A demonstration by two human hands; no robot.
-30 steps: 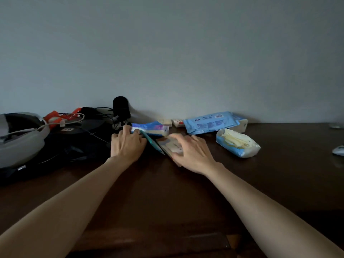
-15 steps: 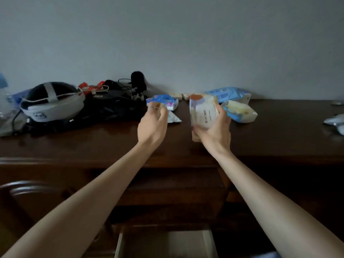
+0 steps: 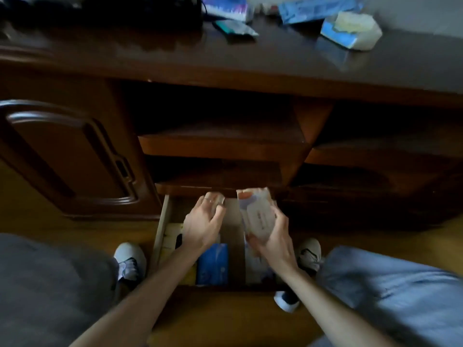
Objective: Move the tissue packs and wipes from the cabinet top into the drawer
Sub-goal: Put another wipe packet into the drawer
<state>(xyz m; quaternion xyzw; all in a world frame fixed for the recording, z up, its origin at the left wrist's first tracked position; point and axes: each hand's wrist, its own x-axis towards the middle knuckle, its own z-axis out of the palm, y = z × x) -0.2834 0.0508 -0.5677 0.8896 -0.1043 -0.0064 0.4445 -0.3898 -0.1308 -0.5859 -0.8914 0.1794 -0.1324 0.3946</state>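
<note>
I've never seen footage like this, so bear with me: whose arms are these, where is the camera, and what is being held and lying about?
No machine here: a person wears a camera on the head, looking down at their own arms. The right hand grips a pale wipes pack above the open drawer. The left hand reaches into it; whether it holds anything is unclear. A blue pack already lies inside. On the cabinet top remain a blue-and-white tissue pack, a flat blue wipes pack and smaller packets.
</note>
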